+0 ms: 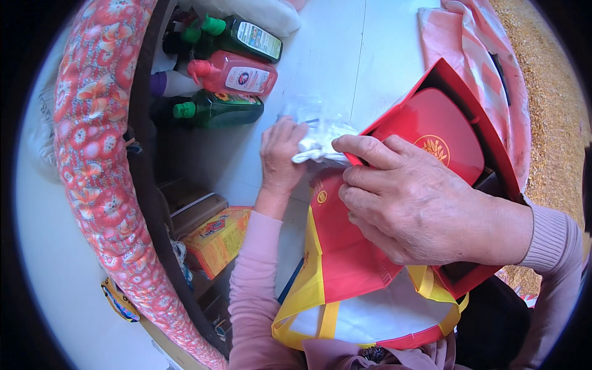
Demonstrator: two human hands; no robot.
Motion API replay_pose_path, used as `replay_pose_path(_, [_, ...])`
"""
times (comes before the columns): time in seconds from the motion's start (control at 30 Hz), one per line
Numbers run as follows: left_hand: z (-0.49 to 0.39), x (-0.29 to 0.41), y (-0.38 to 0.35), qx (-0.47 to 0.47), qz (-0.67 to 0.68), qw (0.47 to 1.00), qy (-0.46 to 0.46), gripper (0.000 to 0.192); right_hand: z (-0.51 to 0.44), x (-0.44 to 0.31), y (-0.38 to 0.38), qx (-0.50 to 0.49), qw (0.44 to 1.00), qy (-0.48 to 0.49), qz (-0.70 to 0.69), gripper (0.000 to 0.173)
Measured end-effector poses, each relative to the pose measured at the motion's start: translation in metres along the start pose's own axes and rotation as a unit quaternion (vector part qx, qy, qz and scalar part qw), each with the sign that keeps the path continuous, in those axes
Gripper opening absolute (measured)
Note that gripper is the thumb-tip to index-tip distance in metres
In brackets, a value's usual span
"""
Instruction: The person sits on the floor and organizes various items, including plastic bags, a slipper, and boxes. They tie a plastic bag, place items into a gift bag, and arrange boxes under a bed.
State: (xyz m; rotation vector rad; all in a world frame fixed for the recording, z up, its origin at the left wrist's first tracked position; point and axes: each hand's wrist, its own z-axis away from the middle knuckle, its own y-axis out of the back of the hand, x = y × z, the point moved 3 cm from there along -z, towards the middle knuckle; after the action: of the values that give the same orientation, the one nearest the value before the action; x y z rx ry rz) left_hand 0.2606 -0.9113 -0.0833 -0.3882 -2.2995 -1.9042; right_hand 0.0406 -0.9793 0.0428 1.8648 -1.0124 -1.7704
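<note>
My left hand [283, 150] has its fingers curled on a clear plastic bag [321, 132] with something white in it; the bag is blurred. My right hand [402, 199] grips the near left edge of a red gift box [386, 108], which is tilted. Inside the box sits a glossy red container [446, 120] with a gold emblem, and a dark piece shows beside it. Below my right hand, a red and yellow cloth carrier bag [342, 240] lies against my lap with its white lining and yellow handles showing. The box's lower part is partly hidden by my hand and wrist.
Dark green bottles [222, 111] and a pink pump bottle [245, 76] stand on the pale floor at upper left. A flower-patterned padded edge [111, 199] runs down the left, with a yellow-orange carton [219, 236] beneath it. Pink checked cloth [490, 69] and yellow grains [555, 138] lie at right.
</note>
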Motion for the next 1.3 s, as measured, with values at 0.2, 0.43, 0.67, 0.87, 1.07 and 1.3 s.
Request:
replay_pose_path(0.2, [0.034, -0.043, 0.02, 0.108, 0.075, 0.984, 0.12, 0.022, -0.001, -0.001, 0.003, -0.007, 1.0, -0.002, -0.023, 0.016])
replay_pose_path(0.43, [0.091, -0.076, 0.033, 0.281, 0.26, 0.832, 0.403, 0.015, -0.006, -0.003, 0.008, -0.009, 1.0, -0.001, -0.014, 0.019])
replay_pose_path(0.67, [0.128, -0.101, 0.072, 0.349, 0.257, 0.742, 0.512, 0.034, -0.007, -0.004, 0.008, -0.029, 0.999, -0.011, -0.029, 0.025])
replay_pose_path(0.87, [0.146, -0.175, 0.088, 0.461, 0.277, 0.657, 0.528, 0.047, -0.009, -0.005, 0.008, -0.042, 0.999, -0.022, -0.025, 0.028])
replay_pose_path(1.07, [0.111, -0.228, 0.083, 0.566, 0.338, 0.548, 0.516, 0.037, -0.01, -0.005, 0.008, -0.038, 0.999, -0.023, -0.023, 0.028])
replay_pose_path(1.3, [0.069, -0.262, 0.035, 0.428, 0.395, 0.515, 0.629, 0.039, -0.008, -0.003, 0.007, -0.032, 0.999, 0.003, -0.028, 0.026])
